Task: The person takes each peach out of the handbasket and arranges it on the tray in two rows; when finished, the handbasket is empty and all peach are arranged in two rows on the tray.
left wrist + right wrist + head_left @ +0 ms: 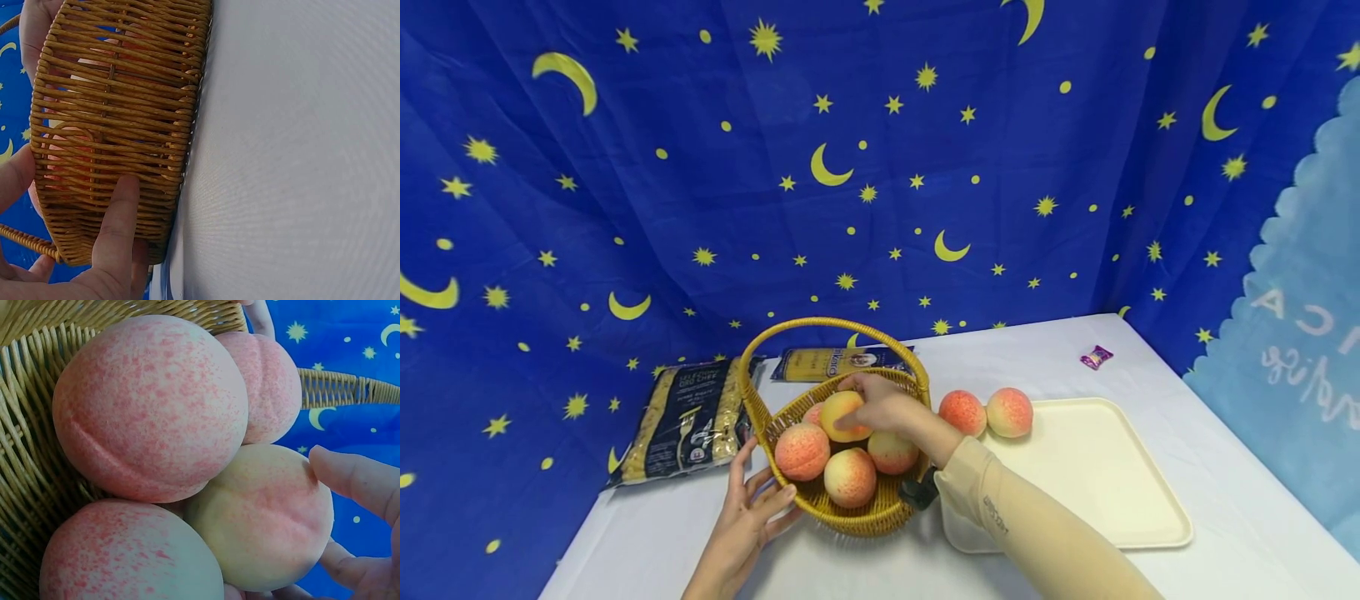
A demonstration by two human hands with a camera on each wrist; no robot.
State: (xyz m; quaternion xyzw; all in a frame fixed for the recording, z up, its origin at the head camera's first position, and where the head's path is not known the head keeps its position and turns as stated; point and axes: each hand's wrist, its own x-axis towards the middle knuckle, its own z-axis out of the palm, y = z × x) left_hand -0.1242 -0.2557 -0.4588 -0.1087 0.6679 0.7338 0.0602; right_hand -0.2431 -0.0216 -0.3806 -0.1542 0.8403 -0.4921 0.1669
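Observation:
A wicker basket with an arched handle stands on the table with several peaches in it. My right hand reaches in and pinches a yellowish peach; in the right wrist view, thumb and fingers lie at the edge of that peach. Around it sit a redder peach and a pale, red-speckled peach. My left hand touches the basket's left side with spread fingers. The left wrist view shows one straight finger against the basket's weave and another at the rim.
Right of the basket, two peaches rest at the top left of a cream tray. A purple-wrapped candy lies behind it. One pasta bag lies left of the basket, another pasta pack behind it. A blue starry curtain hangs behind.

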